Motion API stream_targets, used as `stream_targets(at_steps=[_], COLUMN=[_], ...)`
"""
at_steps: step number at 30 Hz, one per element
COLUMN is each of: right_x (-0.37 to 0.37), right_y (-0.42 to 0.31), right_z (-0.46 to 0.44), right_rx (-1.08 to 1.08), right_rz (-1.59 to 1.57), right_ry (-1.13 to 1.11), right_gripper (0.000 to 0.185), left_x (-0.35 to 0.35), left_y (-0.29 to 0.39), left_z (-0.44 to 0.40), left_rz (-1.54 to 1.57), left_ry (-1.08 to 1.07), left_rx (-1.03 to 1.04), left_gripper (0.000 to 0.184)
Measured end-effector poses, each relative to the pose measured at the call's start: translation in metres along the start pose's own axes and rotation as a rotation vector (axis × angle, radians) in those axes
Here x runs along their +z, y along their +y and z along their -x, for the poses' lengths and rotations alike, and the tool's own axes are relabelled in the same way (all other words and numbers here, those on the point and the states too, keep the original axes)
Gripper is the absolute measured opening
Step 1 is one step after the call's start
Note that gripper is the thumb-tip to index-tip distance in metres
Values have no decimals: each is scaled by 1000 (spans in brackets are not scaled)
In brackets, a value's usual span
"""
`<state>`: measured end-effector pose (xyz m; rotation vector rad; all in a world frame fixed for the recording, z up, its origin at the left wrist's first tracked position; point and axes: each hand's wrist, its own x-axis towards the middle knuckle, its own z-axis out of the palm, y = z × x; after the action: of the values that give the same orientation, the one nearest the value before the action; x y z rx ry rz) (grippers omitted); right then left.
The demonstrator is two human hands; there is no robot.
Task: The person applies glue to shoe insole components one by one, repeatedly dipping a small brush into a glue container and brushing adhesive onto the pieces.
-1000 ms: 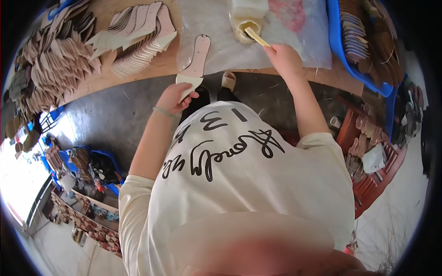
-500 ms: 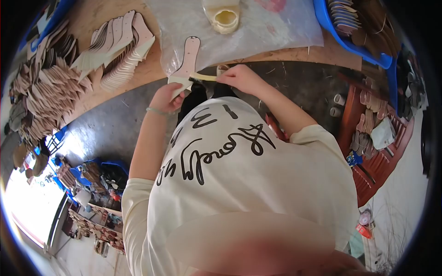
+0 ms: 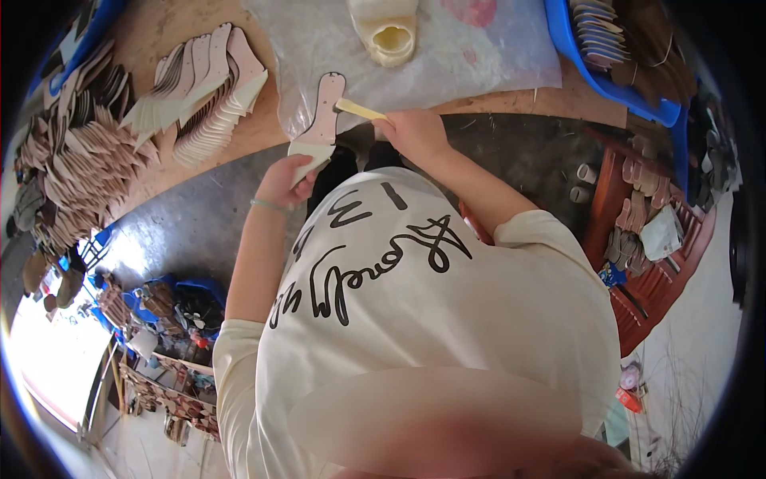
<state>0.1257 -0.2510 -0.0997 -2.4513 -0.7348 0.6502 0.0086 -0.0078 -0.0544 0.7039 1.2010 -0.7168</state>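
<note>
My left hand (image 3: 287,180) is closed on the pale wide end of a flat, shaped pink-and-white piece (image 3: 323,116). This piece has a dark outline and small dots or holes. Its narrow end points away from me, over the plastic sheet. In my right hand (image 3: 418,136) is a brush (image 3: 363,109) with a yellowish handle. The brush's tip meets the right edge of the piece near its narrow part; the bristles are hard to make out there. A whitish container (image 3: 388,40) with a yellow-crusted opening lies on the sheet ahead.
Clear plastic sheet (image 3: 511,68) covers part of the wooden table (image 3: 179,164). Fanned stacks of similar pieces (image 3: 215,88) and a larger pile (image 3: 80,152) lie left. A blue bin (image 3: 614,92) holds pieces at right. Beyond it stands a reddish-brown slatted rack (image 3: 646,319).
The brush has moved from the wide end up to the narrow part's right edge. My right hand has shifted slightly right, and the piece has come slightly towards me.
</note>
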Motion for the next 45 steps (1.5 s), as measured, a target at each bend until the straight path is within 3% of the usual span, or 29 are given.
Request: stream_targets(at_steps=[11, 20, 26, 33, 40, 43, 45], right_x=[-17, -7, -10, 2, 19, 23, 24], right_y=[-9, -12, -18, -28, -44, -45, -46], right_z=[-48, -82, -81, -47, -33, -27, -28], right_rx=[51, -61, -130, -247, -54, -33, -52], right_rz=[186, 222, 194, -12, -456, -532, -385], right_ry=[-20, 12, -89, -239, -485, -489, -347], right_gripper=[27, 25, 31, 32, 35, 36, 37], left_x=[2, -1, -5, 3, 12, 8, 7], left_y=[0, 4, 5, -1, -19, -26, -32], left_z=[2, 2, 3, 10, 1, -5, -10], left_rz=[-21, -63, -53, -202, -249, -288, -316], left_ry=[2, -53, -104, -86, -34, -28, -2], left_rx=[-34, -29, -44, 88, 162, 180, 196], left_gripper=[18, 17, 18, 16, 15, 14, 14])
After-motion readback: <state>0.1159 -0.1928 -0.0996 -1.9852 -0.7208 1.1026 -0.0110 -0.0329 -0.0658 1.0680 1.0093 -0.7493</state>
